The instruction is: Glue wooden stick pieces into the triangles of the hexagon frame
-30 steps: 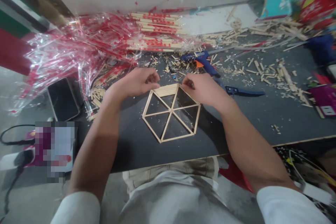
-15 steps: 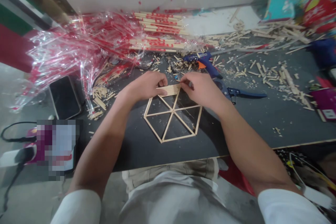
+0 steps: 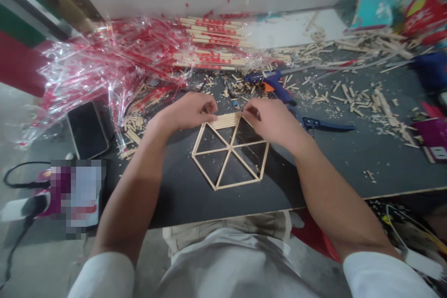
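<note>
A hexagonal frame of thin wooden sticks [image 3: 238,183] lies flat on the dark table, with spokes meeting at its middle. Side-by-side sticks [image 3: 226,121] fill the outer part of its far section. My left hand [image 3: 195,109] is at the left end of this row, fingers curled, with a gap between thumb and fingers and nothing visible in it. At the row's right end, the fingertips of my right hand [image 3: 268,118] are closed at the frame's far right corner; the exact contact is partly hidden by the fingers.
Beyond my hands lie a blue glue gun [image 3: 274,84] and blue-handled cutters [image 3: 328,125]. Red-printed plastic wrappers [image 3: 139,46] and bundled sticks [image 3: 216,32] are heaped at the back. Stick offcuts [image 3: 349,98] litter the right. A phone [image 3: 88,130] lies left.
My left hand has drawn back slightly to the left, its thumb coming off the row of sticks and uncovering the left end. My right hand has shifted slightly right; the frame stays in place.
</note>
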The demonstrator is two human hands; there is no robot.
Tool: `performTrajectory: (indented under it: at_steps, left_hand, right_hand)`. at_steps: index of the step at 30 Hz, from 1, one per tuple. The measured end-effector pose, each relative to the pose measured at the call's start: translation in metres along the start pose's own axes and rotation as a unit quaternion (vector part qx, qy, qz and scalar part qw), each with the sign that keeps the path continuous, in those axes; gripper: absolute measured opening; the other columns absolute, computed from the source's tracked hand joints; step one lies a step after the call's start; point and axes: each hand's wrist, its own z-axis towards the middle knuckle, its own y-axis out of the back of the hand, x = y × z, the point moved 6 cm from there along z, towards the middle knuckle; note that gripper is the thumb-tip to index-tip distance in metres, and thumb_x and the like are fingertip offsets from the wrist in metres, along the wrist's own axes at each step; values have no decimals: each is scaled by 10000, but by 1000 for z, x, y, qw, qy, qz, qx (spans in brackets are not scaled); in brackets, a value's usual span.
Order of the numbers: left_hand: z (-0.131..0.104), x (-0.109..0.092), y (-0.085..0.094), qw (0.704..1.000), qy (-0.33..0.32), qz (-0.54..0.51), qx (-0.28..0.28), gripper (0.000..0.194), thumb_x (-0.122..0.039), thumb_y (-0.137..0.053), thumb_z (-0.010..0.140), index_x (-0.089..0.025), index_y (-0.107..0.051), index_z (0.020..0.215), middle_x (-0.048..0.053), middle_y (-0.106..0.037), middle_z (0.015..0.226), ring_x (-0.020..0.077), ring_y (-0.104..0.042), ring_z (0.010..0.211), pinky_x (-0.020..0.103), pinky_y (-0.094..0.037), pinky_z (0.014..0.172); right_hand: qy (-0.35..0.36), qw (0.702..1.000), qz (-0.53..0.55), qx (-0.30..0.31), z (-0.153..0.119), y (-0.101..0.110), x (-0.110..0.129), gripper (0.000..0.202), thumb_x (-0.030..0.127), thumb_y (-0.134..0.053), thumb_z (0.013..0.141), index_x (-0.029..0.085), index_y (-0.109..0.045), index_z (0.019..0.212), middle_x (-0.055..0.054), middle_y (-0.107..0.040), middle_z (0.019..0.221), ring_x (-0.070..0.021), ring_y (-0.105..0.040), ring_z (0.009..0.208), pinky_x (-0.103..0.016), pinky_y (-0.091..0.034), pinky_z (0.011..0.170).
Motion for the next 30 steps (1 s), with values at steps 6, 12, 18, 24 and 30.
performTrajectory:
  at_steps: [6,12,18,24,30]
  left_hand:
    - [1,-5,-5,1000,-11,9,28,338,-428,-714,849,-179,-729,1078,71,-763,1048,209,-692,940,296,-488,846]
    - [4,-6,-10,999,-23,5,33,365,-420,-753,789,-190,-721,1071,61,-762,1048,211,-689,936,294,-485,817]
    - [5,-2,-10,999,-21,-8,32,383,-430,-739,775,-192,-717,1075,53,-758,1048,208,-683,935,297,-483,837]
    - [6,2,-12,999,-13,-8,40,449,-463,-748,769,-185,-708,1120,59,-747,1056,216,-677,955,303,-485,864]
    - [4,0,-9,999,2,-26,46,400,-419,-762,758,-180,-708,1074,59,-750,1054,203,-672,945,296,-482,858]
  right_hand:
    - [-36,998,-12,52,-4,1,0,109,245,-604,1008,179,-685,978,-104,-757,910,-238,-676,798,-339,-390,657]
    - [-41,997,-25,53,-1,-2,-2,102,227,-611,1005,172,-687,969,-97,-749,878,-228,-659,776,-338,-386,656]
    - [-30,998,-30,41,-2,-2,-1,101,219,-608,1002,170,-686,960,-96,-744,869,-229,-659,777,-334,-381,653]
    - [-30,998,-36,41,-1,-3,-3,104,229,-609,997,178,-687,951,-88,-737,854,-226,-636,755,-331,-362,640]
    - [-1,1000,-20,4,0,-3,-2,97,228,-610,986,192,-688,941,-84,-747,877,-233,-650,784,-335,-392,688]
